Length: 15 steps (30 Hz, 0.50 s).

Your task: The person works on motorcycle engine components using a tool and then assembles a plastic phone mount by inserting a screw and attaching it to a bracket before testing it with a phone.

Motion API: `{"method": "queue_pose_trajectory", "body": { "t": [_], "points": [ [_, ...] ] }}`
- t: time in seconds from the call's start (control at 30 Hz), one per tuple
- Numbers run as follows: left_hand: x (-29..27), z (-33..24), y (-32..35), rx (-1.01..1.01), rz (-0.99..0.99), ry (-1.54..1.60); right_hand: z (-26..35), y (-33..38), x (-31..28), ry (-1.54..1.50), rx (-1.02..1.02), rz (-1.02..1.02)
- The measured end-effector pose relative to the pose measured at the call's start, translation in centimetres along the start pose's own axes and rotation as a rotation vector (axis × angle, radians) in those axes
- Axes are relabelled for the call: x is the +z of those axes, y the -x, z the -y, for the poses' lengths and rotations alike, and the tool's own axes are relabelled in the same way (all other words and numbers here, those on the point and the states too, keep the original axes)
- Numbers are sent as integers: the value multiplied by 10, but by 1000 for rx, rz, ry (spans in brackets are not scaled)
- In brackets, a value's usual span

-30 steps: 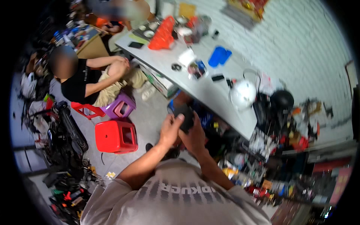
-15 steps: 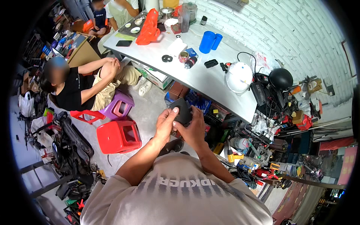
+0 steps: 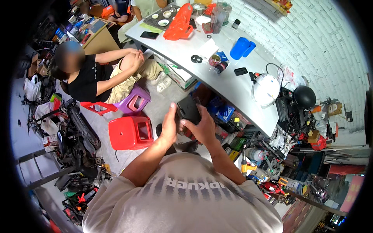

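A person in a pale grey T-shirt (image 3: 186, 202) looks down at both raised hands, which hold a flat black rectangular device (image 3: 189, 110) in front of the chest, above the concrete floor (image 3: 155, 106); the left hand (image 3: 169, 126) presses against the device's left edge, fingers (image 3: 171, 112) closed along it with the thumb side upward; the right hand (image 3: 202, 130) cups the device from below and the right, its fingers curled around the lower edge, gripping it; the device is tilted, its dark face turned toward the person.

Just beyond the hands runs a long grey surface (image 3: 233, 89) set against a white brick wall (image 3: 311, 42); on it lie a blue plastic cylinder (image 3: 241, 48), a white helmet (image 3: 265, 89), a black helmet (image 3: 304, 97), an orange plastic bag (image 3: 178, 24) and a dark phone (image 3: 149, 35); beneath the surface, boxes and tools are packed close together.

To the left, a second person in a black top (image 3: 87, 81) sits low on a purple plastic stool (image 3: 134, 101), hands clasped over one knee; a red plastic stool (image 3: 130, 132) stands on the floor near the left hand; dark motorcycle parts (image 3: 77, 132) crowd the far left.
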<state>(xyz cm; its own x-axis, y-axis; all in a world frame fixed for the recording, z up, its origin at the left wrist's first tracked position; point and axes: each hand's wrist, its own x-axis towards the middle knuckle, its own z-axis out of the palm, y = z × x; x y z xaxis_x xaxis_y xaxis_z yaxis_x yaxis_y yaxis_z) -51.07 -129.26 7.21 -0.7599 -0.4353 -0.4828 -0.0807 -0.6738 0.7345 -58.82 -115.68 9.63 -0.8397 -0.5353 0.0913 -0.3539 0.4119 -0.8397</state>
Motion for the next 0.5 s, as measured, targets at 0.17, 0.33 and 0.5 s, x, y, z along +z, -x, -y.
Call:
{"method": "queue_pose_trajectory", "body": {
  "t": [0.17,0.33,0.5],
  "points": [
    [-53,-44,-43,-48,-42,-58,3,-31,42,-649,363,227],
    [-65,-73,-85,77,-56,-189,21,-57,59,-1116,648,96],
    [-161,-71,-138,573,41,-1167,15,-57,44,-1227,569,-177]
  ]
}}
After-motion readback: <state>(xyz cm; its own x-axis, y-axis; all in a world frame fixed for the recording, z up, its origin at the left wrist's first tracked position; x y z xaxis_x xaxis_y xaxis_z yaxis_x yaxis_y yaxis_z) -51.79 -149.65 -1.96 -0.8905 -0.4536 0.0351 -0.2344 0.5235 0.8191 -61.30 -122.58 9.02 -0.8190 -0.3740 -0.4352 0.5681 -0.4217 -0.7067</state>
